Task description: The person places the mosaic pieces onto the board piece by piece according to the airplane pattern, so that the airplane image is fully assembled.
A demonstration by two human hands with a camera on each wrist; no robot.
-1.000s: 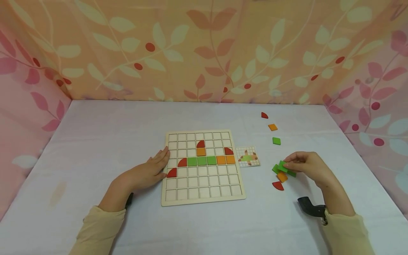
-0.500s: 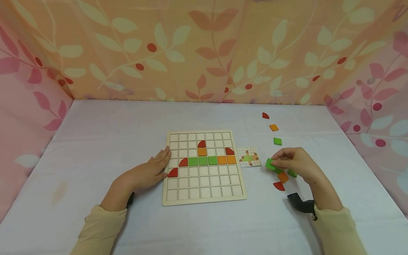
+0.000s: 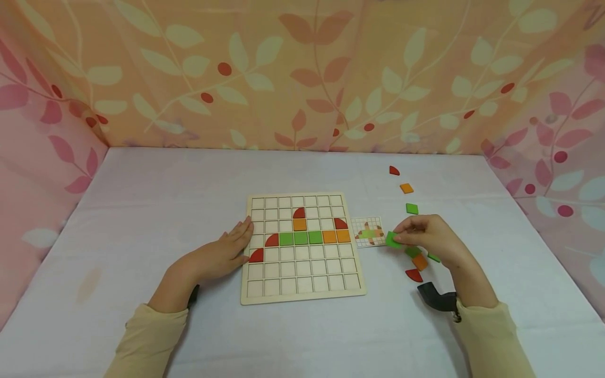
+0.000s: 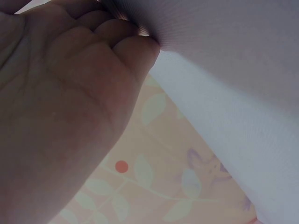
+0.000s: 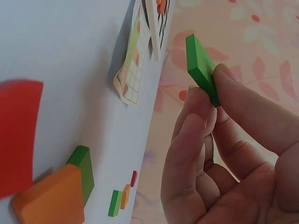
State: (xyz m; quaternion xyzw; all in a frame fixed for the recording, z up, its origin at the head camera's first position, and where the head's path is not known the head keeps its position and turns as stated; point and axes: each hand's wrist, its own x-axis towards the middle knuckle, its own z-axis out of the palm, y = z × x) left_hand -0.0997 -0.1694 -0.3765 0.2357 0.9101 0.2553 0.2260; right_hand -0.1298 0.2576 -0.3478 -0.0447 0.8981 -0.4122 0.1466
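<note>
Between thumb and fingers my right hand (image 3: 427, 239) pinches a green square tile (image 5: 201, 67), lifted off the cloth beside the pattern card (image 3: 368, 232). My left hand (image 3: 215, 257) lies with fairly straight fingers against the left edge of the wooden grid board (image 3: 302, 300). On the board a row runs from a red quarter-circle (image 3: 272, 240) through green squares (image 3: 300, 238) to orange squares (image 3: 336, 237). An orange square (image 3: 300, 224) with a red quarter-circle (image 3: 299, 212) above it stands over that row. Two more red pieces sit at lower left and upper right.
Under and near my right hand lie a green tile (image 3: 413, 252), an orange tile (image 3: 419, 262) and a red quarter-circle (image 3: 414, 275). Farther back are a green tile (image 3: 412, 209), an orange tile (image 3: 406, 188) and a red piece (image 3: 394, 170). Patterned curtains surround the white table.
My right hand has moved left from the loose pile toward the card, carrying the green square tile. My left hand stays at the board's edge.
</note>
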